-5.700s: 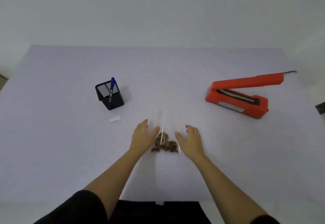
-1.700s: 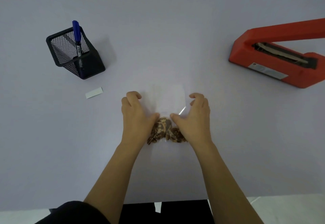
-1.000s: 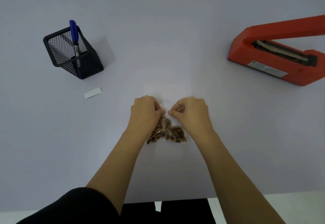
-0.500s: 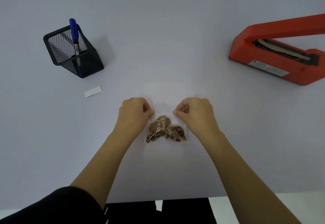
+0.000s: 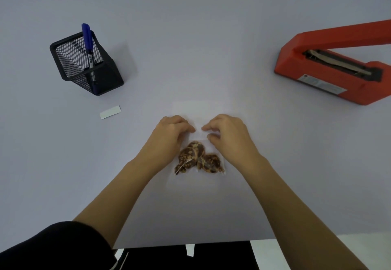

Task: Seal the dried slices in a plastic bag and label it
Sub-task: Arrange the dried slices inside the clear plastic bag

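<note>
A clear plastic bag (image 5: 198, 112) lies flat on the pale table, its far part nearly invisible. Brown dried slices (image 5: 197, 160) fill its near end. My left hand (image 5: 170, 136) presses on the bag just left of the slices, fingertips curled down onto the plastic. My right hand (image 5: 228, 135) does the same on the right side, and the fingertips of both hands almost meet above the slices. A small white label (image 5: 110, 112) lies to the left. An orange heat sealer (image 5: 336, 70) stands at the right with its arm raised.
A black mesh pen holder (image 5: 86, 64) with a blue marker (image 5: 87, 43) stands at the left, behind the label. The table's near edge (image 5: 190, 242) runs just in front of my body.
My hands have moved back toward each other along the bag above the slices, after being apart at its sides half a second ago. The bag and slices stay in place.
</note>
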A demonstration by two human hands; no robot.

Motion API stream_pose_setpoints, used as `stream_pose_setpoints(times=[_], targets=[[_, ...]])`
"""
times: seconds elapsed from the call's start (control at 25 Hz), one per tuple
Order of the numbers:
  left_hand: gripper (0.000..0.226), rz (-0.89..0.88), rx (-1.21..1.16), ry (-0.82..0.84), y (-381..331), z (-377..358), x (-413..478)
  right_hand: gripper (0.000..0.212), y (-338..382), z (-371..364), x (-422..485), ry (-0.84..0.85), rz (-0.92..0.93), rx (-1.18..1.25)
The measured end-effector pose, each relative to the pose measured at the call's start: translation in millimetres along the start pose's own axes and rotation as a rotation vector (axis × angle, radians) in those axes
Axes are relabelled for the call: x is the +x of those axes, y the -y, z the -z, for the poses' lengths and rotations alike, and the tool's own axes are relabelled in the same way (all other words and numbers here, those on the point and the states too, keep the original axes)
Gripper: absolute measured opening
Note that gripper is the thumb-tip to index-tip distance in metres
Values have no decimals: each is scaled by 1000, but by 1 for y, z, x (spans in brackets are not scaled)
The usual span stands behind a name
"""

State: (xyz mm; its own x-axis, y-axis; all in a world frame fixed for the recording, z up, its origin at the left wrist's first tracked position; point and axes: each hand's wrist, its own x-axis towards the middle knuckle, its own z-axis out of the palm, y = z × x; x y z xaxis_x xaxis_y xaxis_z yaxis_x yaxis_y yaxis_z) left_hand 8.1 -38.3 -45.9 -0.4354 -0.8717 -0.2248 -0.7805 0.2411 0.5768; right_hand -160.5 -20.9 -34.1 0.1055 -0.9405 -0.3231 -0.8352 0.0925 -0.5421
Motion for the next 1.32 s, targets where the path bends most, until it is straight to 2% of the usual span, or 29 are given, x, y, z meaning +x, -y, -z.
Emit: stream_pose_setpoints(times=[0.28,0.52,0.6,0.68,0.8,0.92,1.12,1.32], targets=[[44,-12,44,61,1,11,10,43,-1,6,9,45,16,-22],[68,15,49,146,9,23,19,72,-2,13,14,133,-7,-110],[69,29,37,124,10,21,17,77,-1,13,11,97,-34,-153],[55,25,8,31,10,15,8,65,0,10,5,9,-3,-151],[20,-55,-13,-34,9,1,-6,31,0,0,-3,-18,54,-53],[16,-49,-13,-58,12,-4,-10,25,-4,-3,-6,-4,57,15],[40,-13,41,-48,20,4,-8,42,-9,3,-5,-27,41,-31],[65,-5,74,8,19,18,6,69,-9,13,9,46,-38,-91]])
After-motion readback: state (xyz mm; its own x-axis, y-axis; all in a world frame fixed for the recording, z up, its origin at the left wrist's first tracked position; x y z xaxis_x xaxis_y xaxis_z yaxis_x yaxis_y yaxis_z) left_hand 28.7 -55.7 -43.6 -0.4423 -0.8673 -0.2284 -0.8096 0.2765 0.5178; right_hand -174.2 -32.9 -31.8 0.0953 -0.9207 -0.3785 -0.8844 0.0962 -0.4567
